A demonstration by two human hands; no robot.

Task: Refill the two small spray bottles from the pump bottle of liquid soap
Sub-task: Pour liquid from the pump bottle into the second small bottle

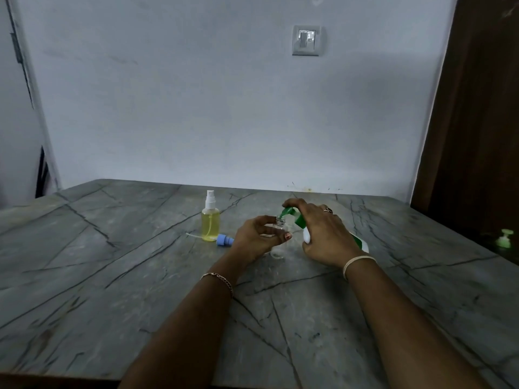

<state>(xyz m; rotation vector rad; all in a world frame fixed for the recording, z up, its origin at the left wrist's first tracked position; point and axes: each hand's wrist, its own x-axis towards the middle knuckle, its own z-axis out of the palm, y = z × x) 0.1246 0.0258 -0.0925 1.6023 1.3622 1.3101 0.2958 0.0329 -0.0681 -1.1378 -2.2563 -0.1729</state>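
Note:
My left hand [257, 240] holds a small clear spray bottle [279, 222] with its cap off, its open neck up. My right hand [323, 234] grips the white pump bottle [362, 244] with the green pump head [292, 216]; its fingers lie over the pump head, and the spout points into the clear bottle's neck. To the left a second small spray bottle [210, 223] stands upright with a white sprayer on and yellow liquid inside. A blue spray cap [224, 240] with its thin tube lies on the table beside it.
The grey marbled table [140, 276] reaches the wall at the back. A light switch [307, 40] is on the wall. At the right stands a dark brown surface [477, 136] with a faint green reflection of a pump.

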